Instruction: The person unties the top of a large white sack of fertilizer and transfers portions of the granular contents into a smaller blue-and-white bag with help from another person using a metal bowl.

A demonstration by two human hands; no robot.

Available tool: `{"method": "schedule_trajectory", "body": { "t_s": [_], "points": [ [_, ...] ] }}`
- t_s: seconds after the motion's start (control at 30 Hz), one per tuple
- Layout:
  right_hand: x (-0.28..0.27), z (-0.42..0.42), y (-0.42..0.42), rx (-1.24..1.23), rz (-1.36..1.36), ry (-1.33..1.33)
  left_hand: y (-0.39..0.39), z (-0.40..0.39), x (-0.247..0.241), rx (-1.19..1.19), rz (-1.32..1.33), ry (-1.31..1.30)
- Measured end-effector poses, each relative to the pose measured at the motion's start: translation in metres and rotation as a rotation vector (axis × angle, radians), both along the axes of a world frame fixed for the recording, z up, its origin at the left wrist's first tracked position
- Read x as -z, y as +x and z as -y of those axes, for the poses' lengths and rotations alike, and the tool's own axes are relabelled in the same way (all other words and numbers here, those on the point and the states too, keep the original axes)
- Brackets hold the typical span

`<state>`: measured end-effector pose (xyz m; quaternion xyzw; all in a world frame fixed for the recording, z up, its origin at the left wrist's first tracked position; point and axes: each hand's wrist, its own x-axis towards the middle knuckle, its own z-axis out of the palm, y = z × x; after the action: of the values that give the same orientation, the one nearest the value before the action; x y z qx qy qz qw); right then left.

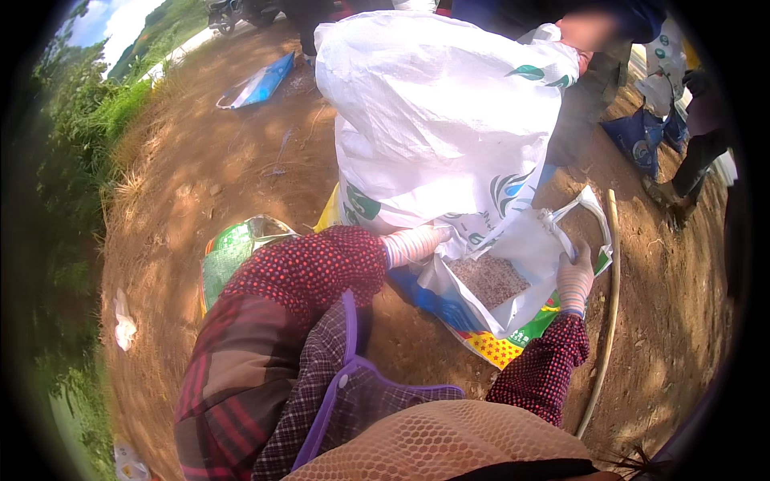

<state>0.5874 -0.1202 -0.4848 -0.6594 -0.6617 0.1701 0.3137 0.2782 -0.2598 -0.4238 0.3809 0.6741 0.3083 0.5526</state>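
A woven sack with a blue, yellow and green print (490,349) stands before me, its white mouth spread wide. Greyish-pink granules (490,279) lie inside it. My right hand (574,281), in a striped knit glove, grips the right side of that mouth. At the left side, my left hand (418,243), gloved alike, is closed on white sack material; which sack's edge it holds is hard to tell. Over the opening leans a large white woven sack (439,120) with green leaf print, tilted towards me. Another person's hand (580,45) holds its upper right corner.
A long wooden pole (610,312) lies on the dirt ground at right. Left of my arm is a green-and-white bag (231,258). A blue-and-white bag (261,84) lies farther off. At far right, another person's legs (686,174) stand near dark blue bags (640,138).
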Motion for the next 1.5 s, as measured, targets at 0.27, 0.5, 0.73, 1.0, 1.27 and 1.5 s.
{"method": "schedule_trajectory", "body": {
  "t_s": [0.27,0.5,0.73,1.0,1.27,1.5],
  "points": [
    [-0.006,0.004,0.004,0.024,0.026,-0.043,-0.013,-0.014,0.054,-0.025,0.186,0.136],
    [-0.027,0.010,-0.013,0.059,0.025,-0.183,-0.051,-0.014,0.071,-0.069,0.026,0.220],
    [0.059,-0.019,0.015,0.130,-0.669,-0.010,-0.036,-0.013,0.058,-0.136,-0.002,0.197],
    [-0.004,0.029,-0.055,-0.102,-0.833,0.067,-0.081,0.015,0.060,-0.391,0.077,0.148],
    [0.029,-0.011,-0.008,0.088,-1.003,-0.006,-0.096,0.011,0.075,0.532,-1.011,0.300],
    [0.029,-0.001,-0.020,-0.142,-0.654,0.046,-0.053,-0.002,0.060,0.270,-0.415,0.429]
  ]
}}
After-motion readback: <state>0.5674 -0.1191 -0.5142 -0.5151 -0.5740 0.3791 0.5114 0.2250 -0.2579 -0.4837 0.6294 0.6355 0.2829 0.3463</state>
